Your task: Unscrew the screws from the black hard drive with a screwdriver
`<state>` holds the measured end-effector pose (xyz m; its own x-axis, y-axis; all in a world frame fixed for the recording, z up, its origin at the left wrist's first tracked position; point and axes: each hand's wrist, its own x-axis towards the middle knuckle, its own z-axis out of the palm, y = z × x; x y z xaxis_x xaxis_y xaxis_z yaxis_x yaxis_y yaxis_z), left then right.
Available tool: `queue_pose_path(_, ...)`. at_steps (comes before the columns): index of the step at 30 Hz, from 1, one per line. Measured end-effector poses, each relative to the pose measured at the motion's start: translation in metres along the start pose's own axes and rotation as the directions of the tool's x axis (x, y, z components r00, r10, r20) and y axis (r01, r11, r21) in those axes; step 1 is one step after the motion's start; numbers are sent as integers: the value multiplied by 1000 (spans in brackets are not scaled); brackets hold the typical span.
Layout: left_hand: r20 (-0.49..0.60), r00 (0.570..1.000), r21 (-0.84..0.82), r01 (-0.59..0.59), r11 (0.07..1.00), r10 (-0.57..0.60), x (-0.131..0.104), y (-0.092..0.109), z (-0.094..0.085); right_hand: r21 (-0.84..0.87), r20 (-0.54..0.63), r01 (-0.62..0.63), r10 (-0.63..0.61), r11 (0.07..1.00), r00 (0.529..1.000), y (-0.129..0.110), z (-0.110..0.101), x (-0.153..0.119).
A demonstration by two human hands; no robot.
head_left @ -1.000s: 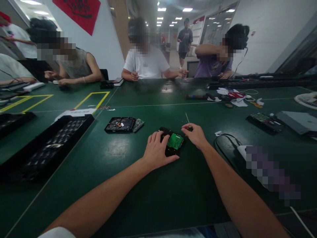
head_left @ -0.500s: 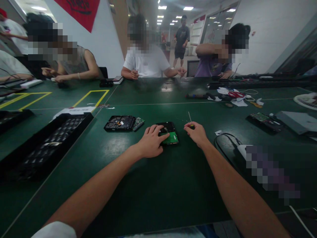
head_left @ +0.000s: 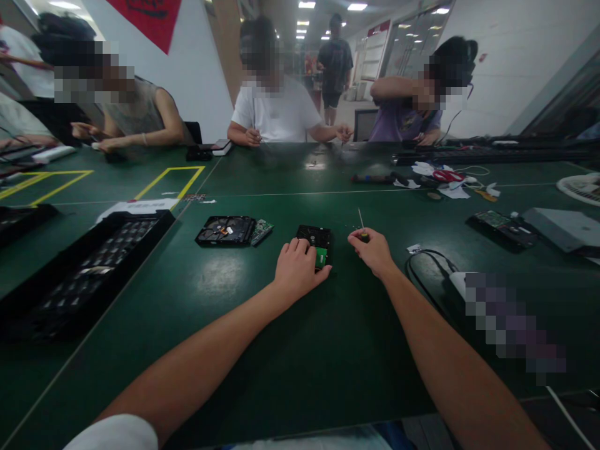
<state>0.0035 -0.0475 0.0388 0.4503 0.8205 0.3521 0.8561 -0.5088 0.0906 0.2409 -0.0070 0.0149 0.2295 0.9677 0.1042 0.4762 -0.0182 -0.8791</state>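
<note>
A black hard drive with a green circuit board lies on the table in front of me. My left hand grips it, with the fingers over its left side and the thumb at its near right corner; part of the drive is hidden under the hand. Just right of the drive, my right hand pinches a small screwdriver, its thin shaft pointing up and away, clear of the drive. Tiny bits, perhaps screws, lie near the shaft. Left of my hands sit another opened drive and a loose circuit board.
A long black tray stands at left. On the right are a looped cable, a drive with its board showing and a grey box. Scraps and tools lie farther back. People sit across the green table.
My left hand has shifted on the hard drive: its thumb has moved from the green board to the near right corner. The right hand with the screwdriver stays almost still.
</note>
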Motion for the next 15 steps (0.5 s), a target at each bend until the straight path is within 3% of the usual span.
queue_pose_path(5,20,999,-3,-40,999,40,-3,-7,-6,-1,-13,-17,17,1000,1000,-1,-1,0)
queue_pose_path(10,66,986,-74,-150,986,155,-7,-20,-9,17,-22,-19,20,1000,1000,0,-1,1)
queue_pose_path(15,20,999,2,-28,1000,28,-8,-14,-4,43,-36,-7,9,999,999,6,1,4)
